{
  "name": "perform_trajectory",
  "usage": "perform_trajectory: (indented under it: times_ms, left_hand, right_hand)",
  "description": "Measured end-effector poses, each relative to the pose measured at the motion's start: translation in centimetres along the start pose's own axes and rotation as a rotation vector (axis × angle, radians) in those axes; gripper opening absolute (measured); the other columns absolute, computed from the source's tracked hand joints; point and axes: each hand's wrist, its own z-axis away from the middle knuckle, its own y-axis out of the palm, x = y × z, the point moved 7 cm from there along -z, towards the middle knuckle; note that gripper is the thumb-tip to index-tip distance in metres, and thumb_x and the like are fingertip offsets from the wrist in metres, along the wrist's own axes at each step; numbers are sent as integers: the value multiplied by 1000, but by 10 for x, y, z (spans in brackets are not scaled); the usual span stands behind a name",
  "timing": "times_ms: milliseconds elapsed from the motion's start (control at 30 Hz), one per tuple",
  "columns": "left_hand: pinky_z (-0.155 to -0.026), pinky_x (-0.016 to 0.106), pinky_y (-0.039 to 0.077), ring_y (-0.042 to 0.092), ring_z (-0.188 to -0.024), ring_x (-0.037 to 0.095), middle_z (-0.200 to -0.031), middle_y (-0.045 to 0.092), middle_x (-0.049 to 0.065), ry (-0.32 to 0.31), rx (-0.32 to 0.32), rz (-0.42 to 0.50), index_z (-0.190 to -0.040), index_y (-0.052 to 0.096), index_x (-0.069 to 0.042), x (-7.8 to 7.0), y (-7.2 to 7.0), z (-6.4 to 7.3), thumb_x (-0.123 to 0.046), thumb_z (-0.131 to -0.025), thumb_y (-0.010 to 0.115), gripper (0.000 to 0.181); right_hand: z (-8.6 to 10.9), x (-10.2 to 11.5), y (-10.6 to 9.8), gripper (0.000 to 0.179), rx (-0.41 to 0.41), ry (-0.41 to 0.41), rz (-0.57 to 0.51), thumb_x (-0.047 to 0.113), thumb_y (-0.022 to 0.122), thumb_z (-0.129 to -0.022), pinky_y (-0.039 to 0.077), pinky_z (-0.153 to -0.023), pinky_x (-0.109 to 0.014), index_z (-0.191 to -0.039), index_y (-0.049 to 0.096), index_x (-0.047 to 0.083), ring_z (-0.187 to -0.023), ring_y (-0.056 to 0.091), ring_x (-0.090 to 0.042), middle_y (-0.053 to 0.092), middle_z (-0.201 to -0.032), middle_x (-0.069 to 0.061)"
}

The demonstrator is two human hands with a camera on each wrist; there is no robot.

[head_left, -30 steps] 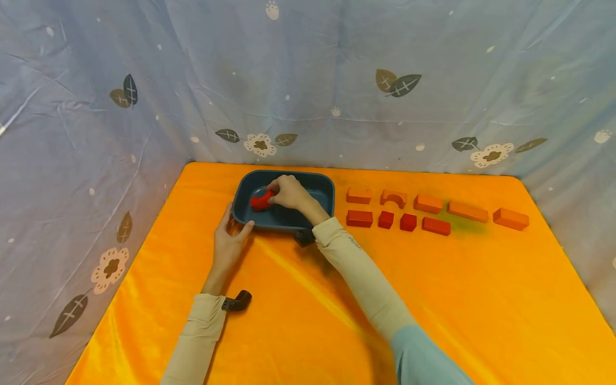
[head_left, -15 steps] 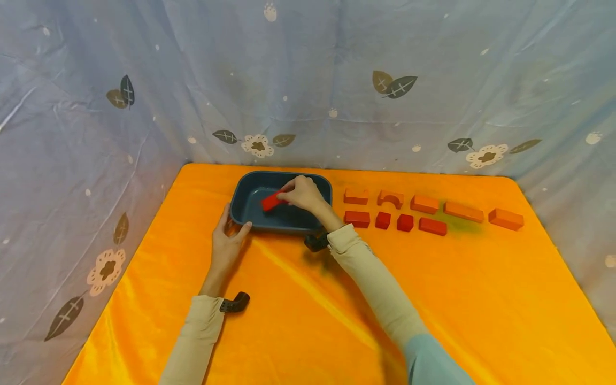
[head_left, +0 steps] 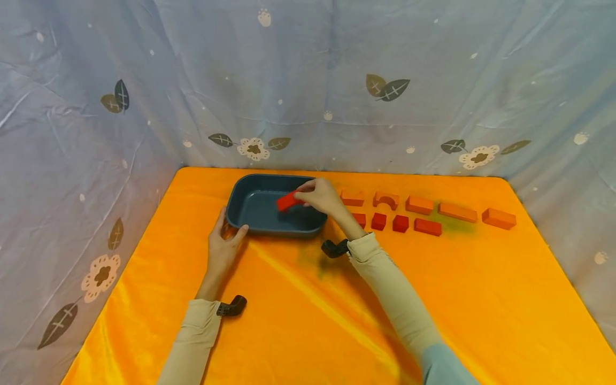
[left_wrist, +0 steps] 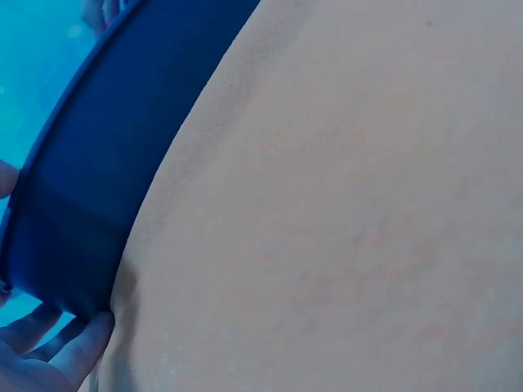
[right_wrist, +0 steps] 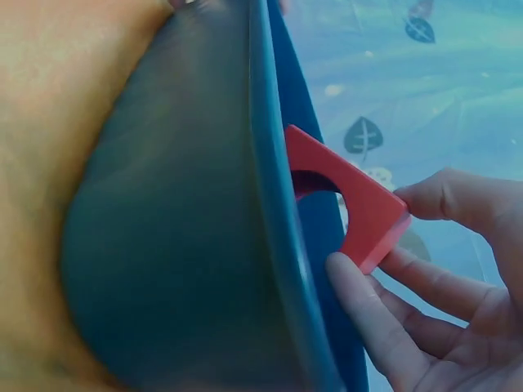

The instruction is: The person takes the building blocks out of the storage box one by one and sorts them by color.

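Observation:
Between the thumb and fingers of my right hand [head_left: 327,199] is a red arch block [head_left: 287,201], raised over the right half of a dark blue bin [head_left: 269,232]. The right wrist view shows the arch block's [right_wrist: 368,192] half-round cutout facing the bin wall [right_wrist: 180,212], with fingertips [right_wrist: 347,273] at its near end. My left hand [head_left: 221,250] holds the bin's front left corner, thumb at the front rim and fingers along the left side. Up close in the left wrist view, fingers [left_wrist: 82,351] press the bin's outer wall [left_wrist: 90,188].
Right of the bin lie two rows of blocks. The back row is orange, with an arch block [head_left: 386,200], a long block [head_left: 457,212] and others; the front row is red, including a cube [head_left: 400,223]. A patterned curtain [head_left: 289,80] stands behind the orange-covered table [head_left: 308,315].
My right hand has lifted the red arch block from the left part of the bin and carried it rightward. The left hand stays at the bin's corner.

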Motion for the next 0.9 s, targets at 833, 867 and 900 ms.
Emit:
perform_trajectory:
  times_ms: [833, 867, 900]
  left_hand:
    - [-111, 41, 38, 34, -141, 24, -160, 25, 3, 37, -30, -19, -157, 20, -9, 34, -3, -15, -17, -94, 67, 80]
    - [-111, 41, 38, 34, -141, 24, -160, 25, 4, 31, -28, -21, -157, 20, -10, 34, -3, -15, -16, -94, 68, 80]
    - [-111, 41, 38, 33, -141, 25, -160, 24, 4, 24, -24, -21, -157, 19, -10, 32, -3, -14, -16, -94, 67, 80]
  right_hand:
    - [25, -45, -63, 42, -111, 146, -251, 23, 68, -93, 52, -94, -50, -126, 64, -4, -103, 63, -45, 66, -118, -23]
    - [26, -46, -64, 42, -108, 146, -270, 22, 67, -94, 52, -94, -50, -126, 62, -5, -104, 62, -45, 65, -119, -24]
    - [27, -47, -65, 42, -104, 144, -293, 20, 66, -94, 51, -95, -51, -127, 61, -6, -105, 62, -47, 64, -120, -25]
